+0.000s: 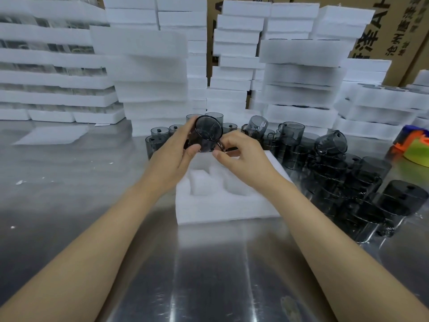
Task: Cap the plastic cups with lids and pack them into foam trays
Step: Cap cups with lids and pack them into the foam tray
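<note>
A smoky grey plastic cup point(207, 133) is held tilted above the far end of a white foam tray point(222, 205), its round end facing me. My left hand point(176, 154) grips the cup's left side with thumb and fingers. My right hand point(241, 154) pinches the cup's small handle at its lower right. The tray lies in the middle of the steel table, and its visible pockets hold nothing. Whether a lid sits on the held cup is unclear.
Several grey cups point(348, 182) crowd the table to the right of the tray, and more stand behind it point(160, 138). Tall stacks of foam trays point(151, 73) wall the back. An orange and green object point(413, 147) lies at the far right. Cardboard boxes point(394, 26) stand behind.
</note>
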Tool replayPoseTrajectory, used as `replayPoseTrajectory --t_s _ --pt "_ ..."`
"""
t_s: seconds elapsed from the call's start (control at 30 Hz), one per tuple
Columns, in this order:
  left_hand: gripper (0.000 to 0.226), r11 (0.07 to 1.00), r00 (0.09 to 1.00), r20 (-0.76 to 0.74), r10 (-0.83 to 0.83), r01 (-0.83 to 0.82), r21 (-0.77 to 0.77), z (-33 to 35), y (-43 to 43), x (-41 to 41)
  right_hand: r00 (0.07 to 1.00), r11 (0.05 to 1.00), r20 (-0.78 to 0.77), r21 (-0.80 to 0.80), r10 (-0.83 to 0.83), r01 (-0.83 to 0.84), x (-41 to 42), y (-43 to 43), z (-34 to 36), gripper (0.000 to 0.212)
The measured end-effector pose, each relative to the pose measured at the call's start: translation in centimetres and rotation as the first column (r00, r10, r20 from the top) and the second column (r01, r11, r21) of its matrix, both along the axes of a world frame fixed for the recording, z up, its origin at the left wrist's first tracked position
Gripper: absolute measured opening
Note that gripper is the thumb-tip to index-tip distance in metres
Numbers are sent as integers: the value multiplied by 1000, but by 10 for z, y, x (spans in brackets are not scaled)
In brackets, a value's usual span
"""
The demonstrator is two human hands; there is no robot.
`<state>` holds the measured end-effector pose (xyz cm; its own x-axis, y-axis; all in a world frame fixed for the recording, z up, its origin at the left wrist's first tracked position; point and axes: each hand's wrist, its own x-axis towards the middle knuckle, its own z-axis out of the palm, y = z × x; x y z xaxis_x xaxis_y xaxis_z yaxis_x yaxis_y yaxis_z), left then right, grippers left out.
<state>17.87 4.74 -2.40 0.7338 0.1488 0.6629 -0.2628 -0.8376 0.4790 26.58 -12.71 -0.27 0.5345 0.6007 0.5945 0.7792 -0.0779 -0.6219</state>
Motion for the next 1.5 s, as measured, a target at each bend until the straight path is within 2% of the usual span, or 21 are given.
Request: replayPoseTrajectory --t_s 0.23,0.4,0.53,0.7,0.97,1.13,1.23,1.33,1.4,1.5 --pt "62 999 998 -57 -23 21 -36 -4 5 -2 998 995 -61 -95 29 -34 -5 -1 1 15" --pt "53 999 1000 -21 -22 23 34 -2 4 -3 999 999 -45 -33 26 -28 -4 -2 1 6" --pt "48 999 999 -36 -31 32 21 -1 2 -3 998 997 -26 -60 54 -55 -3 -2 1 30" --pt "56 999 996 -88 -27 28 18 2 2 -3 998 988 18 -144 58 -55 -2 0 1 16" --pt "31 979 985 -151 -86 55 -196 2 -2 -4 993 978 42 -182 110 -100 -5 -1 3 26" --pt "32 991 970 -232 -72 44 -125 5 -1 -5 993 956 44 -277 111 -95 0 -2 1 25" --pt "15 992 956 -282 -74 43 -115 2 3 -3 995 930 24 -359 93 -78 4 1 -1 21" --pt "14 991 949 -305 -80 42 -131 1 6 -1 993 923 21 -371 115 -99 6 1 -4 17" --pt "14 989 948 -307 -86 45 -138 1 7 -1 996 935 47 -351 72 -51 6 1 -6 17" --pt "11 984 945 -309 -104 53 -170 0 6 -1 974 962 99 -169 -202 217 12 1 -4 24"
